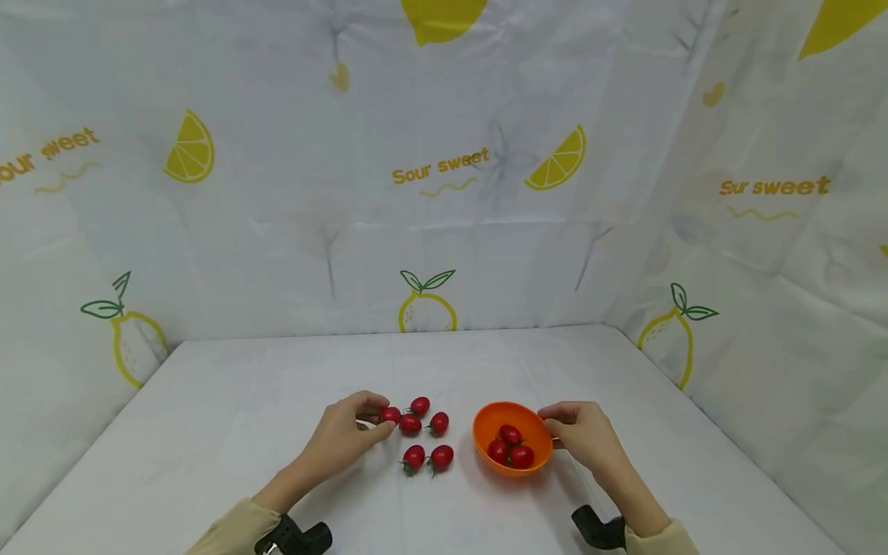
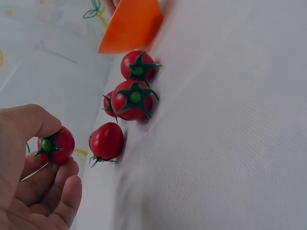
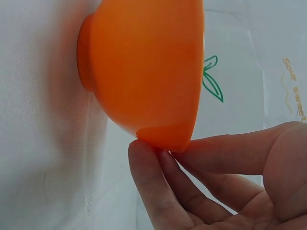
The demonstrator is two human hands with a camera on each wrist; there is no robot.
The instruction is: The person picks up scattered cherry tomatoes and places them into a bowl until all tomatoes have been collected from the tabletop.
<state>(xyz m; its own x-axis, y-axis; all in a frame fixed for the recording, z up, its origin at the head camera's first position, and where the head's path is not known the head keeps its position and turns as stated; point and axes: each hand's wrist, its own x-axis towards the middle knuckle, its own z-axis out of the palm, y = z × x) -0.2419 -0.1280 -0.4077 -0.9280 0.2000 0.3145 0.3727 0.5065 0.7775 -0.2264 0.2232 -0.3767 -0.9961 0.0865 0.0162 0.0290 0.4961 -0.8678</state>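
Pinching a small red tomato (image 1: 391,415) between thumb and fingertips, our left hand (image 1: 341,441) is in the lower part of the frame, just left of centre. Five loose tomatoes (image 1: 410,425) lie to its right on a white cloth (image 1: 277,385): three near the held one, two side by side below them. Farther right, in the lower right half of the frame, an orange bowl (image 1: 489,422) stands with three more tomatoes (image 1: 521,457) inside. Our right hand (image 1: 590,435) grips its rim at the right edge, fingers against the outside. White sheeting (image 1: 291,169) printed with yellow lemons and "Sour sweet" fills the upper frame.
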